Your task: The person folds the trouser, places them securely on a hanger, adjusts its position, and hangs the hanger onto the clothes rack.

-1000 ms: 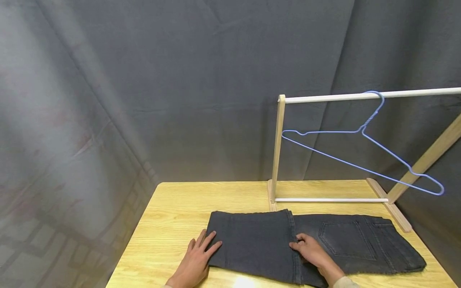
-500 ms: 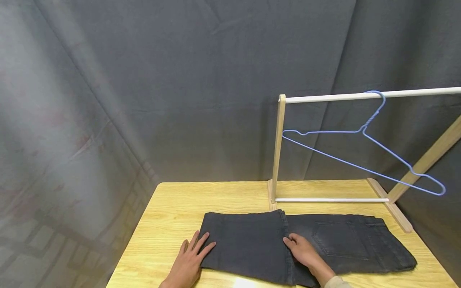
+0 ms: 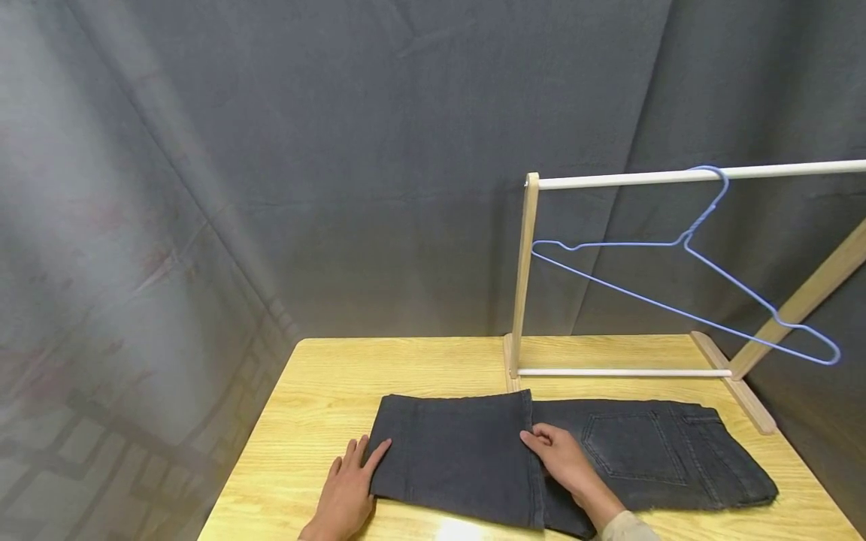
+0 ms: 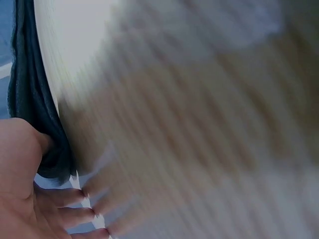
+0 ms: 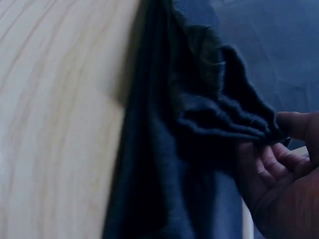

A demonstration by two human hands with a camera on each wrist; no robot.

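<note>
A pair of dark jeans [image 3: 460,458] lies folded on the table, its legs doubled over toward the hip end with the back pocket. At the hems, my right hand [image 3: 561,458] pinches the layered cloth between thumb and fingers; the right wrist view shows the hem edges [image 5: 234,119] bunched in that grip. My left hand [image 3: 346,485] rests at the left fold with its fingers spread on the wood. Its thumb touches the folded edge [image 4: 50,149] in the left wrist view.
A wooden rack [image 3: 524,278] with white rods stands at the back right of the table [image 3: 325,391]. A blue wire hanger [image 3: 622,293] hangs from its top rod. Grey curtains [image 3: 406,188] enclose the back and sides.
The jeans have slid a little to the left across the table. Both hands have moved left with them, the right keeping its pinch on the hems.
</note>
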